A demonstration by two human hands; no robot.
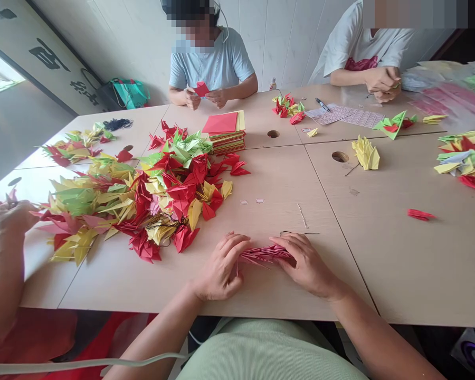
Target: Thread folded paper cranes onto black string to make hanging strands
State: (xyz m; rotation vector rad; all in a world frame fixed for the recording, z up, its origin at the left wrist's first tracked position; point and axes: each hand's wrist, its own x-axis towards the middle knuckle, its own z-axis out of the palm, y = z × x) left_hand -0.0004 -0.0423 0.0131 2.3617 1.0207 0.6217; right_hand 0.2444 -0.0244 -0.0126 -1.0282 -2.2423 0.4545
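Note:
Near the table's front edge lies a flattened row of pink-red folded paper cranes (264,254). My left hand (225,268) has its fingers curled over the row's left end. Around the right end, my right hand (306,264) is closed with thumb and fingers. The undersides of both grips are hidden. Just beyond my right hand is a thin dark cord (301,233), and farther up a short white twisted string (302,215). Two small paper labels (259,200) lie on the table ahead of my hands.
A big heap of red, yellow and green folded paper (178,184) spreads to the left. Behind it stands a stack of square paper (221,124). A yellow bundle (366,153) lies beside a table hole (340,157). Co-workers sit opposite; another's hands (11,214) are at left.

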